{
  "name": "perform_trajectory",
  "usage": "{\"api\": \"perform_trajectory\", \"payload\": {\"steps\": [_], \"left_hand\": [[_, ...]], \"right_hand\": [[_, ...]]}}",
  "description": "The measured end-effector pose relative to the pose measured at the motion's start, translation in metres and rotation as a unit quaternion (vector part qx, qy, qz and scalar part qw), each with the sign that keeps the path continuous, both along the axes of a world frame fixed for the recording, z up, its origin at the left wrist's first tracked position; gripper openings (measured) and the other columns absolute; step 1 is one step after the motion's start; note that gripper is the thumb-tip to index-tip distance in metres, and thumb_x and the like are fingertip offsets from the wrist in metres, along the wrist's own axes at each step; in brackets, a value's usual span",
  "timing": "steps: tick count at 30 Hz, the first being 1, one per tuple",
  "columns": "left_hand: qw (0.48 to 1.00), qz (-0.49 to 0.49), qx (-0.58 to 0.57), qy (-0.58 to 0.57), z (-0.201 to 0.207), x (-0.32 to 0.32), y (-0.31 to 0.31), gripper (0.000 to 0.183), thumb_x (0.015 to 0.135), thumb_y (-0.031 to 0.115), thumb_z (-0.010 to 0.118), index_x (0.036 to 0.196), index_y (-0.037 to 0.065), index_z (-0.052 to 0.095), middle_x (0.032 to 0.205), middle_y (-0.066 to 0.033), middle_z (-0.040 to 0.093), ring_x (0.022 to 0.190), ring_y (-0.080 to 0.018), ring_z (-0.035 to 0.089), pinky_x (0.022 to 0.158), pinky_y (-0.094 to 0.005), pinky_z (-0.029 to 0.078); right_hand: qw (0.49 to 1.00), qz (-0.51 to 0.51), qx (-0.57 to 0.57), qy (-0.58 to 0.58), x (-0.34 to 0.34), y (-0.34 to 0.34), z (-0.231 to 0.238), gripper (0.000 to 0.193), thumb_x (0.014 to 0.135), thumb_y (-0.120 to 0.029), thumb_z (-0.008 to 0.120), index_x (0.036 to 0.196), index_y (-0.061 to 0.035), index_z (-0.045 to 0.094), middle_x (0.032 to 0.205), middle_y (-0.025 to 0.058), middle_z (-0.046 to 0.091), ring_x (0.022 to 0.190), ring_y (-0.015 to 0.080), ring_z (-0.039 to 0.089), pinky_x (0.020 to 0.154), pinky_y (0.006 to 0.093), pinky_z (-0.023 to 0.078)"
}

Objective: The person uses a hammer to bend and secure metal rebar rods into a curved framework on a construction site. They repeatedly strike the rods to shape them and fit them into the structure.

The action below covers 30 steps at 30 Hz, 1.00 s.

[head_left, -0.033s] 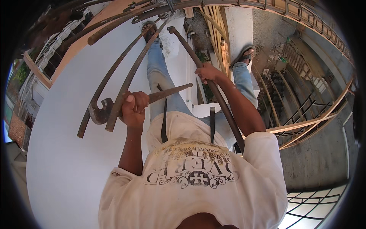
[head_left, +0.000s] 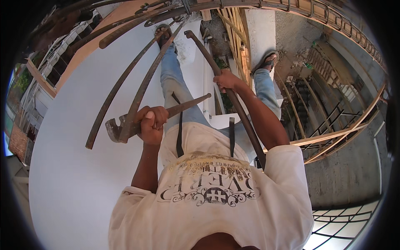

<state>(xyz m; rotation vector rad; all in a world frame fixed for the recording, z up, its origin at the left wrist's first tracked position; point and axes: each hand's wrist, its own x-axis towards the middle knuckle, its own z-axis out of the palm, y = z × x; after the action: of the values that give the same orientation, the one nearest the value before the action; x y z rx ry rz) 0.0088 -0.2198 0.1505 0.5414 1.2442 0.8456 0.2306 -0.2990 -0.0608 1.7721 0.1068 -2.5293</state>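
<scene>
My left hand is closed round the shaft of a rusty open-jawed wrench. Its jaw is toward the left; its narrow handle end points right, above my leg. A long rusty rod crosses the wrench between the jaw and my fingers; whether my fingers also hold it is hard to see. Further left, a second rod slants alongside, apart from the jaw. My right hand grips a thick rusty bar. The bar has a bent far tip, and its near end passes under my right arm.
My sandalled feet rest far apart, the left on a white surface, the right on a pale ledge. Below at the right are timber poles and a lower level. Bent steel bars and a curved reinforcement cage cross the far side.
My left hand has shifted slightly right, turning the wrench. Its jaw has come away from beside the leftmost rod. My right hand and its bar have hardly moved.
</scene>
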Motion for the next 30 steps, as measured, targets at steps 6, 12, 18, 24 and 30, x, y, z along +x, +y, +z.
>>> {"api": "perform_trajectory", "payload": {"steps": [6, 12, 18, 24, 30], "left_hand": [[0.998, -0.024, -0.014, 0.058, -0.067, 0.021, -0.068, 0.03, 0.087, 0.014, 0.041, 0.06, 0.008, 0.029, 0.05, -0.0012, 0.034, 0.047, -0.0097, 0.028, 0.048, -0.0285, 0.027], [0.993, 0.066, -0.023, 0.093, -0.146, 0.017, -0.074, 0.03, 0.088, 0.012, 0.04, 0.06, 0.01, 0.029, 0.049, -0.0001, 0.032, 0.046, -0.0095, 0.028, 0.047, -0.0283, 0.03], [0.99, 0.047, -0.022, 0.129, -0.205, 0.029, -0.066, 0.03, 0.088, 0.011, 0.041, 0.061, 0.01, 0.029, 0.05, 0.0006, 0.032, 0.046, -0.0087, 0.029, 0.047, -0.0278, 0.03], [0.974, -0.109, -0.011, 0.197, -0.224, 0.029, -0.061, 0.03, 0.091, 0.018, 0.042, 0.063, 0.01, 0.032, 0.054, 0.002, 0.036, 0.051, -0.0076, 0.033, 0.047, -0.0258, 0.027], [0.975, -0.106, 0.08, 0.18, -0.249, 0.017, -0.057, 0.028, 0.091, 0.021, 0.044, 0.066, 0.008, 0.04, 0.058, 0.0005, 0.042, 0.052, -0.0089, 0.035, 0.049, -0.0257, 0.029]], "right_hand": [[0.995, -0.092, -0.015, 0.037, -0.007, 0.013, -0.065, 0.013, 0.077, -0.011, 0.057, 0.081, -0.0036, 0.046, 0.062, 0.0022, 0.044, 0.045, 0.0101, 0.042, 0.039, 0.0288, 0.038], [0.987, -0.121, -0.074, 0.076, 0.003, 0.014, -0.098, 0.012, 0.08, -0.014, 0.053, 0.082, -0.0039, 0.047, 0.062, 0.0027, 0.044, 0.043, 0.011, 0.041, 0.039, 0.0303, 0.039], [0.9, 0.311, 0.268, -0.147, 0.064, 0.035, -0.115, 0.024, 0.078, -0.015, 0.052, 0.096, -0.0006, 0.052, 0.071, 0.0171, 0.058, 0.061, 0.0317, 0.059, 0.055, 0.0423, 0.047], [0.862, 0.373, 0.284, -0.193, 0.104, 0.014, -0.121, 0.031, 0.075, -0.022, 0.054, 0.098, -0.0022, 0.058, 0.083, 0.024, 0.063, 0.081, 0.0393, 0.063, 0.073, 0.0468, 0.049], [0.942, 0.292, 0.112, -0.125, 0.075, 0.015, -0.173, 0.034, 0.076, -0.028, 0.054, 0.097, -0.0028, 0.061, 0.082, 0.0221, 0.064, 0.078, 0.037, 0.065, 0.07, 0.0464, 0.051]]}}
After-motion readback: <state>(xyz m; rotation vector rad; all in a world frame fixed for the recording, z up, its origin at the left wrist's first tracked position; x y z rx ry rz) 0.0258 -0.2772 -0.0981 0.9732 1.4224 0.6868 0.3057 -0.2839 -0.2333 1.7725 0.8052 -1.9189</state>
